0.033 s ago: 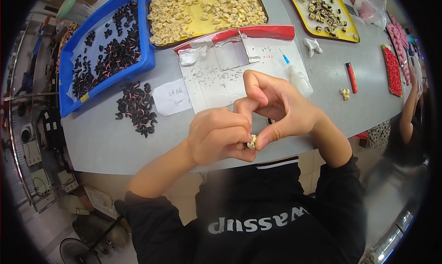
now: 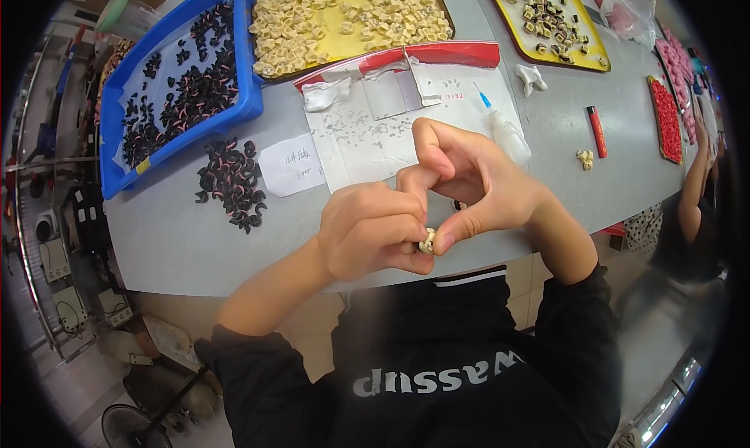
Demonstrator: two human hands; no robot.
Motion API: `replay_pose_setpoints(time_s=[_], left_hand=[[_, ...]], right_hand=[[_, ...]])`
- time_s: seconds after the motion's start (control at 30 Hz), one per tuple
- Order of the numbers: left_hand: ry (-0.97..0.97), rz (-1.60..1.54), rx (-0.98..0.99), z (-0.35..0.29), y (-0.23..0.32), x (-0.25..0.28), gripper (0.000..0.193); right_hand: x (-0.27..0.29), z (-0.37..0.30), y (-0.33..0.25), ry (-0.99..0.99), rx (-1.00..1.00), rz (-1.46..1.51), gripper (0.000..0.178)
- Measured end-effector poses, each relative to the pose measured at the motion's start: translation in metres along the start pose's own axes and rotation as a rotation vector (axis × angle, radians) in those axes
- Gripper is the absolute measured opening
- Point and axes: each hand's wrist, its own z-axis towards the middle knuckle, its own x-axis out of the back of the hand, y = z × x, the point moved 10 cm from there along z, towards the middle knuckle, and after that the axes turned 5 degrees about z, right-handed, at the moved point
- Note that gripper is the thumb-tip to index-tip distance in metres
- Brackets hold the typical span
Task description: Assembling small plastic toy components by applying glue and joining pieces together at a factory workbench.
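Observation:
Just above the near edge of the grey table, my left hand and my right hand meet. Between their fingertips is a small cream-coloured piece with dark spots, pinched from both sides. Fingers cover much of it, so its full shape is hidden. My right thumb presses its right side, and the right index finger curls over toward the left fingers. A small dark piece shows partly through the gap of my right hand. Beyond the hands lies a white cardboard sheet with a red edge, strewn with tiny grey bits.
To the left stand a blue tray of black curved pieces and a loose black pile. Yellow trays of cream pieces sit at the back. A blue-tipped needle bottle, a red marker and another cream piece lie right.

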Motion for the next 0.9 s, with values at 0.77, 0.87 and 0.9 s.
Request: replay_pose_setpoints(time_s=[0.77, 0.87, 0.9], left_hand=[[0.124, -0.273, 0.459, 0.001, -0.057, -0.003, 0.031], [0.127, -0.359, 0.504, 0.002, -0.060, -0.004, 0.030], [0.127, -0.359, 0.505, 0.003, -0.059, -0.003, 0.030]], right_hand=[[0.027, 0.005, 0.009, 0.190, -0.028, 0.223, 0.030], [0.028, 0.006, 0.009, 0.194, -0.026, 0.209, 0.029], [0.029, 0.006, 0.009, 0.200, -0.026, 0.204, 0.029]])
